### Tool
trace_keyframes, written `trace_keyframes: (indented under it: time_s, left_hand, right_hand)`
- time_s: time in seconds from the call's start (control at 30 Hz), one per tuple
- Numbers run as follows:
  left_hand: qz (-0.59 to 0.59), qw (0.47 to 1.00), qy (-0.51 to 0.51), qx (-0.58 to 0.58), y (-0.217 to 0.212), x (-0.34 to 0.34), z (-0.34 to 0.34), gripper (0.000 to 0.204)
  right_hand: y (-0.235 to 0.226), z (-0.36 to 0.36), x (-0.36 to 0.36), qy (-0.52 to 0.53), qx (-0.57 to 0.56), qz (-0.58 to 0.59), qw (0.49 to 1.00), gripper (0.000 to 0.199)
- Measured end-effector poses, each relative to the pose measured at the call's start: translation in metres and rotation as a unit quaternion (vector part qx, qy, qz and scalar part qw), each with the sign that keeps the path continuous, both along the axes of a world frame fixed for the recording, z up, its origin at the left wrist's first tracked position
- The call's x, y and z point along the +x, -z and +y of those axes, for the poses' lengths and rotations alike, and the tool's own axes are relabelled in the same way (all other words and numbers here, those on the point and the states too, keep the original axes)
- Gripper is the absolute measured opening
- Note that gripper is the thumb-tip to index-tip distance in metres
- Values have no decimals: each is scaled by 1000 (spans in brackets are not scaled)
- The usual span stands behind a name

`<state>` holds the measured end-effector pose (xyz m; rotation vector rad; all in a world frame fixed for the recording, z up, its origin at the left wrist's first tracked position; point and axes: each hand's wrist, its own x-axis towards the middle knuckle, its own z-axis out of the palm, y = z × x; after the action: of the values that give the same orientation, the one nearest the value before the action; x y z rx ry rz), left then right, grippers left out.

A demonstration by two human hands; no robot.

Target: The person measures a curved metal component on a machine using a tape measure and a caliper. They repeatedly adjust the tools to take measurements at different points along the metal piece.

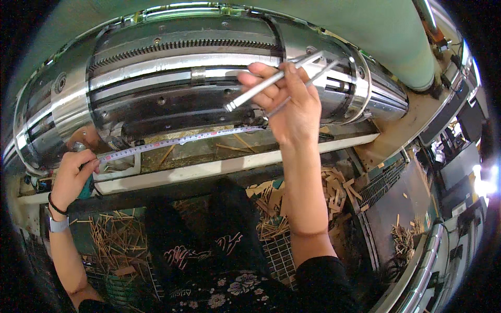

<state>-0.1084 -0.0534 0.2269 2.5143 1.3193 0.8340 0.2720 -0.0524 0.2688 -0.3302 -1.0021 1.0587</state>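
The measuring tape [172, 141] is pinched in the left hand's [72, 172] fingers, the nearer ones, its long axis stretched toward three o'clock; metal rods [255, 92], perhaps one bent tool, are clasped by the right hand's [295, 115] fingers.

Black short-sleeved top [324, 279], pale floral print [243, 284]; pinkish script-like marks [176, 256] on dark cloth. Left wrist [58, 216]: thin black band [55, 206], pale-strapped watch [59, 224]. Left hand [72, 175], right hand [296, 112] bare.

Bright light [486, 181] at right; brown scraps [120, 240] over floor grating [277, 254].
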Motion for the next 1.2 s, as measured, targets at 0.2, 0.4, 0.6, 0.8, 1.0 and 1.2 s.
trace_keyframes:
  time_s: [0.2,0.4,0.6,0.8,1.0,1.2]
  left_hand:
    - [7,1000,9,-2,-1,-1,-1,14]
    - [82,995,18,47,2,-9,5,12]
    - [74,995,58,24,-5,-1,3,16]
    - [73,997,7,16,0,1,8,17]
    - [58,998,-17,30,1,10,5,20]
    - [38,999,-24,-9,-1,14,-1,16]
  right_hand:
    - [0,10,-17,19,-3,99,995,18]
    - [30,-37,98,115,-135,-233,956,32]
    - [-25,5,313,315,-183,-523,771,31]
    - [-58,22,362,284,-127,-588,746,37]
    - [-37,-13,272,362,-7,-492,791,27]
    - [6,-56,120,204,-53,-252,945,21]
